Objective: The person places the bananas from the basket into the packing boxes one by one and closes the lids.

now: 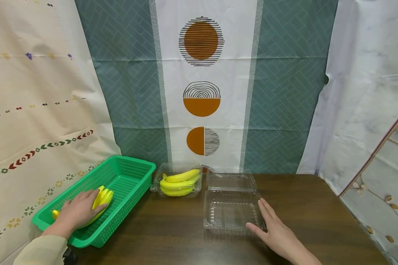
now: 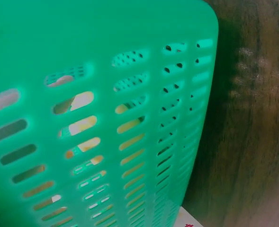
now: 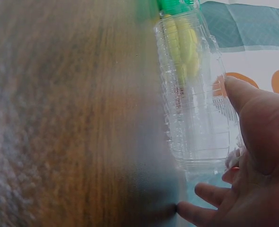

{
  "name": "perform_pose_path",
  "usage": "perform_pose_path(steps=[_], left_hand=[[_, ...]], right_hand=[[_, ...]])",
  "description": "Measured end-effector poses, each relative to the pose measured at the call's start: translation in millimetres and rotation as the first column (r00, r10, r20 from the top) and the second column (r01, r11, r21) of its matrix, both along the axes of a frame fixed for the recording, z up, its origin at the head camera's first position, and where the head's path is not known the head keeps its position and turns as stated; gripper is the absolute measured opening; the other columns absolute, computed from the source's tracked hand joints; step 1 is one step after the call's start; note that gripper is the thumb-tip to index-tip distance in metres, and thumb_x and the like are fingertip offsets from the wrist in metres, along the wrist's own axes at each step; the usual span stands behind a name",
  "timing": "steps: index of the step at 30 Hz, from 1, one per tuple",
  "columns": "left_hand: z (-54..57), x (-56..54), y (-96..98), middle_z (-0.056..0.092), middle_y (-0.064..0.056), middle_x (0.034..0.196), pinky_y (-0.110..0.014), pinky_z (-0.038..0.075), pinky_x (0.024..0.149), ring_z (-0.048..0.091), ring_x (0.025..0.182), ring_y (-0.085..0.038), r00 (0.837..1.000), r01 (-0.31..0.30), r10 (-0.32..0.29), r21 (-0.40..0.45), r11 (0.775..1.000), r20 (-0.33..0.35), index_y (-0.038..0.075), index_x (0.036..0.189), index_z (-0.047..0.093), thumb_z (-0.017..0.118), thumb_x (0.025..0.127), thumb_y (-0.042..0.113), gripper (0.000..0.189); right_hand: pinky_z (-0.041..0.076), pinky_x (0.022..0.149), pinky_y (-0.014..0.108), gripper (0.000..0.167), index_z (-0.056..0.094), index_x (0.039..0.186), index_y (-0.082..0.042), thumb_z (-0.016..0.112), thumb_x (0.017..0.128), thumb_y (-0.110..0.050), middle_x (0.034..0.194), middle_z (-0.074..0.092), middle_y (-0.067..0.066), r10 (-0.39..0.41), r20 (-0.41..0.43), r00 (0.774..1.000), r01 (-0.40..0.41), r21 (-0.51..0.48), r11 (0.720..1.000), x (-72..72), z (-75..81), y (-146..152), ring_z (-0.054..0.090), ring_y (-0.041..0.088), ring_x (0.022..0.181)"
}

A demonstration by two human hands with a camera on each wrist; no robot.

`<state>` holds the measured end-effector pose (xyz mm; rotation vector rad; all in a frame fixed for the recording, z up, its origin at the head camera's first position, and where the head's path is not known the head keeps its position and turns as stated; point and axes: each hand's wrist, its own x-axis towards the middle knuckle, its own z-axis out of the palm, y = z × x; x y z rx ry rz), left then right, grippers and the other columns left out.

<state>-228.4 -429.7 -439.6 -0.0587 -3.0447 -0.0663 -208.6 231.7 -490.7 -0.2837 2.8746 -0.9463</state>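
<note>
Inside the green plastic basket (image 1: pixel 126 184), at the left of the head view, my left hand (image 1: pixel 77 208) lies over a bunch of yellow bananas (image 1: pixel 103 200) and grips it from above. The left wrist view shows mostly the slotted basket wall (image 2: pixel 106 28), with slivers of yellow behind the slots. My right hand (image 1: pixel 276 233) is at the right side of a clear plastic clamshell box (image 1: pixel 232 217), thumb and fingertips at its rim, fingers extended and spread. That box stands with its lid (image 1: pixel 232 181) folded back and nothing in its tray.
A second clear box (image 1: pixel 199 187) holding a bunch of bananas (image 1: pixel 177 184) stands between the basket and the other box, near the back edge. Everything rests on a dark wooden table (image 1: pixel 166 235). Patterned cloths (image 1: pixel 132 92) hang behind and at both sides.
</note>
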Motion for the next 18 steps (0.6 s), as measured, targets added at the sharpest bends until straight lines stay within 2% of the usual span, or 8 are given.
perform_pose_path(steps=[13,18], left_hand=[[-4.3,-7.8,-5.4,0.039,-0.047,0.156,-0.092,0.029,0.103,0.037,0.14,-0.072,0.993,-0.038,0.032,0.053,0.998,0.115,-0.013,0.163,0.032,0.068,0.105,0.06,0.1],[-5.8,-11.8,-8.1,0.037,-0.048,0.157,-0.092,0.033,0.1,0.037,0.14,-0.072,0.988,-0.044,0.033,0.071,0.996,0.151,-0.013,0.165,0.028,0.071,0.103,0.06,0.105]], right_hand=[[0.049,0.098,0.078,0.114,0.007,0.178,-0.009,0.061,0.102,-0.076,0.184,0.002,0.018,-0.007,0.013,1.0,0.007,0.0,1.0,-0.5,0.4,0,0.037,0.055,0.155],[0.05,0.097,0.077,0.115,0.007,0.178,-0.01,0.061,0.102,-0.076,0.185,0.002,0.017,-0.009,0.02,1.0,0.009,0.001,1.0,-0.6,0.9,0,0.038,0.055,0.155]])
